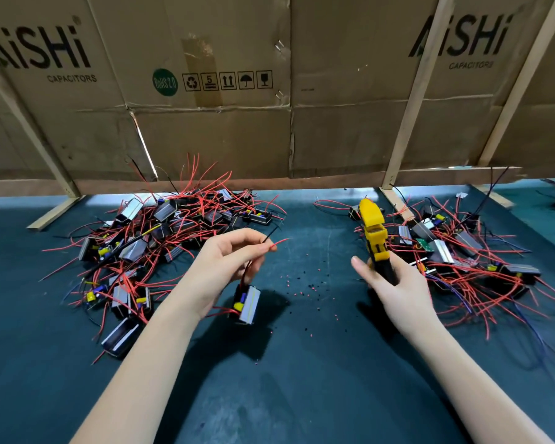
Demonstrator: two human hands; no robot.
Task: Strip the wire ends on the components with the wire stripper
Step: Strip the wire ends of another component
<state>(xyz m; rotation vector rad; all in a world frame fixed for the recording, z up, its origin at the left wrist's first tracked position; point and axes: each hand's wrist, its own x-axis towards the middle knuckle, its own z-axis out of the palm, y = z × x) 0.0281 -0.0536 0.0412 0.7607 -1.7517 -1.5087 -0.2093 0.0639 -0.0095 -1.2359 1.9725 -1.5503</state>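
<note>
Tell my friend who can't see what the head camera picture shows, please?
A person's left hand pinches red and black wires with a small component dangling below, while the right hand grips a yellow wire stripper. Piles of wired components lie on both sides of the dark table.

Dark green table (302,379) bears 2 component heaps, left (161,245) and right (462,257), with insulation bits (305,286) between
</note>
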